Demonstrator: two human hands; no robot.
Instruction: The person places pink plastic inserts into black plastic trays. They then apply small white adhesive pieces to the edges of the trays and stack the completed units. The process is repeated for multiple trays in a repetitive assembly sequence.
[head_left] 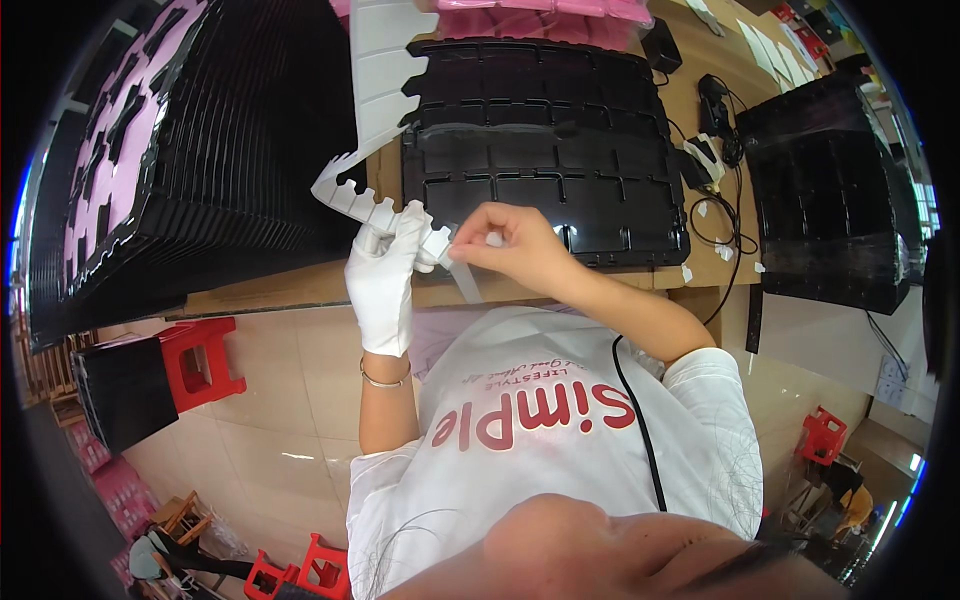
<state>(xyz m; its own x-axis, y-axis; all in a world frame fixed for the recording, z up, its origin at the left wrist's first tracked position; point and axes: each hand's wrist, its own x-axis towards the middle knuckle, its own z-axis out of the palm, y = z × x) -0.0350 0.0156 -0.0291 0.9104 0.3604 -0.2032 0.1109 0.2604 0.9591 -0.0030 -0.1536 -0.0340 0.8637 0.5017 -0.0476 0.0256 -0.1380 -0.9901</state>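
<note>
My left hand [382, 285], in a white glove, has its fingers closed round a white notched strip [360, 203]. The strip bends down from a wider white notched sheet [380, 85] at the edge of the black trays. My bare right hand [520, 245] pinches with thumb and forefinger at the strip's near end, beside a small white piece [437, 244]. What lies between those fingertips is too small to make out. Just below them, a pale translucent band [466, 284] crosses the table edge. Black moulded trays [535, 165] lie just beyond my hands.
To the left stands a tall stack of black sheets [250, 130] with a pink-and-black face [125, 125]. Pink wrapped packs [540, 22] lie at the back. Cables [735, 215] and a black adapter [713, 105] are on the right, before another black stack [825, 190]. A red stool [205, 360] stands below left.
</note>
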